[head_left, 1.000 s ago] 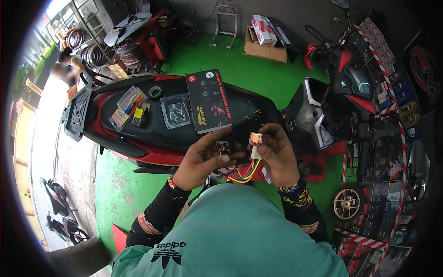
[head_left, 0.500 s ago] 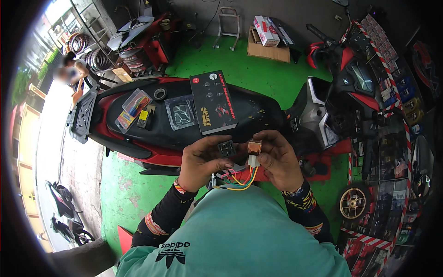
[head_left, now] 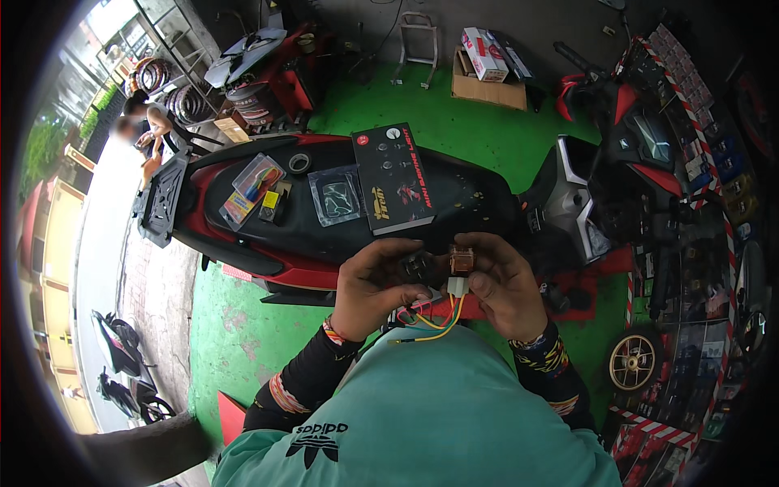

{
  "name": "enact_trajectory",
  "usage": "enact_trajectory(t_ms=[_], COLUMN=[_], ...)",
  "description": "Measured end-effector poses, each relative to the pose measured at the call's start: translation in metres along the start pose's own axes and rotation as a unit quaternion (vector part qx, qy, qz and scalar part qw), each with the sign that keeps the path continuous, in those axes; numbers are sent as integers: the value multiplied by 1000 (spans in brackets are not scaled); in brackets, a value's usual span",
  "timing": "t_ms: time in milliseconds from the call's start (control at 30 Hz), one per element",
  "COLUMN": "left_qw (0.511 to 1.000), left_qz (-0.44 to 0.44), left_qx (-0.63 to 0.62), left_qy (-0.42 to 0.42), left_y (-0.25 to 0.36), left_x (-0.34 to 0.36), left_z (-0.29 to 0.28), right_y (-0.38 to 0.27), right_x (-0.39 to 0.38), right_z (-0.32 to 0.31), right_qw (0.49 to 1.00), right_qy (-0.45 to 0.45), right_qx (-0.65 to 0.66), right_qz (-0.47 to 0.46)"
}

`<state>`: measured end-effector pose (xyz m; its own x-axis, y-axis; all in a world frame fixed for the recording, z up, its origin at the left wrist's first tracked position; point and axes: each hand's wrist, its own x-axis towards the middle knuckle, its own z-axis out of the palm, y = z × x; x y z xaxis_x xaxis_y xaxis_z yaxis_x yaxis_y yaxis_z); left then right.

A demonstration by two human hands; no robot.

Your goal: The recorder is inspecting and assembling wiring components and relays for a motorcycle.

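My left hand [head_left: 367,286] pinches a small black square part [head_left: 418,265] between thumb and fingers; its exact kind is hard to make out. Close beside it, my right hand [head_left: 510,290] grips a relay with a clear, copper-coloured housing [head_left: 462,258]. A white connector [head_left: 457,286] sits at the relay's lower end, near my right thumb. Yellow, green and red wires [head_left: 445,329] hang below it in front of my green shirt. The two parts are held just apart, over the near side of a motorcycle seat [head_left: 479,191].
On the seat lie a black product box [head_left: 381,183], a clear plastic tray [head_left: 334,203], a tape roll [head_left: 299,163], a yellow-and-black box [head_left: 272,207] and a plastic case [head_left: 260,174]. A wheel [head_left: 633,361] stands at right. Another person [head_left: 160,122] is far left.
The black part in my left hand has turned, so its open face shows less. The whole scene has shifted to the right in view; both hands keep their grips.
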<state>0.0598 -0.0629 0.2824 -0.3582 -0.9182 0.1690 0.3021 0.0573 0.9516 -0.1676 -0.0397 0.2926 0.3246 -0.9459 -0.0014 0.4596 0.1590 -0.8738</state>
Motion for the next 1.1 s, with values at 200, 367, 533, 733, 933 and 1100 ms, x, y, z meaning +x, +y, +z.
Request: enact_trajectory(t_ms=[200,367,533,733,933,1100], left_qw=[987,978,983,984,997,970], left_qz=[78,96,93,56,36,-70], left_qx=[138,182,156,169,-51,-230], left_qy=[3,-12,-26,-30,-36,33], left_y=[-6,-4,-2,2,-9,0], left_x=[5,8,9,11,9,10], left_z=[-4,-3,4,5,-2,6], right_y=[-3,-1,0,-8,-9,-8], right_x=[0,-1,-1,-1,1,3], right_z=[3,1,-2,1,4,7], right_qw=[1000,1000,999,997,998,997], right_qy=[2,18,32,47,52,58], right_qx=[-6,-20,18,40,27,33], right_qz=[4,-6,11,35,26,30])
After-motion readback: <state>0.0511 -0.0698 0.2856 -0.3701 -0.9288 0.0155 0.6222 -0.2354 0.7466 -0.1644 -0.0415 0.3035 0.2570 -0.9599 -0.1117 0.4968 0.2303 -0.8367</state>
